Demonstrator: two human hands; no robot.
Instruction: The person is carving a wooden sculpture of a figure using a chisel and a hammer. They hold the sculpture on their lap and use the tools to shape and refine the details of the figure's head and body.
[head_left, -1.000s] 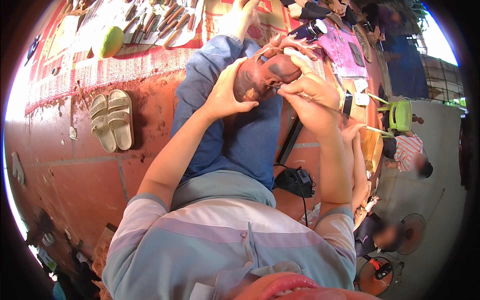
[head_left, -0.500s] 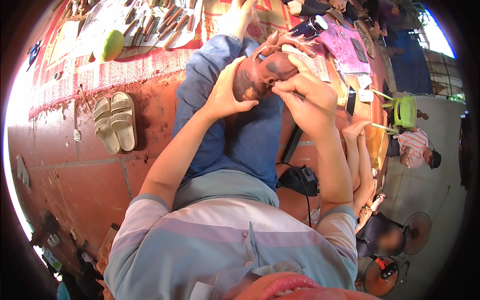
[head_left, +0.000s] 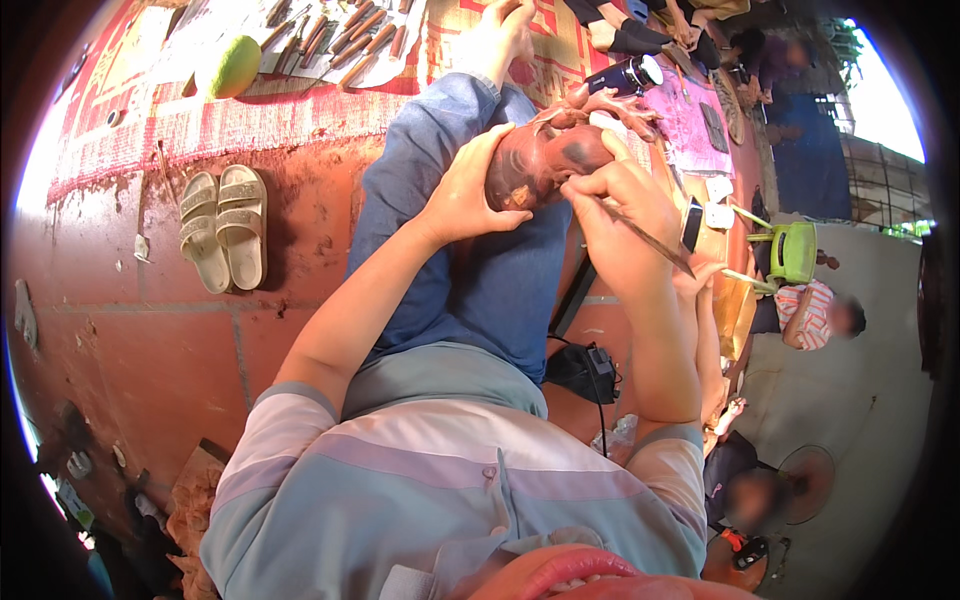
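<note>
A reddish-brown carved wooden piece [head_left: 535, 160], rounded with dark patches and branching ends on its far side, rests over my lap. My left hand [head_left: 462, 195] is wrapped round its left side, the thumb along the near edge. At its right side my right hand [head_left: 632, 200] pinches a thin carving tool [head_left: 652, 240]. The tool's handle slants back across the palm toward the wrist. Its working tip is near the wood's surface, hidden by my fingertips. Blue jeans [head_left: 425, 150] cover my legs beneath the carving.
Several wooden-handled tools [head_left: 360, 40] lie on a white sheet at the far left, near a green fruit [head_left: 230, 67]. Sandals [head_left: 225, 230] sit on the tiles. A dark bottle [head_left: 622, 76] lies beyond the carving. A black pouch [head_left: 580, 373] with a cable lies right; people sit farther right.
The view has shifted slightly. The carving tool's handle has swung into plain sight across my right hand. My left hand still holds the wooden piece.
</note>
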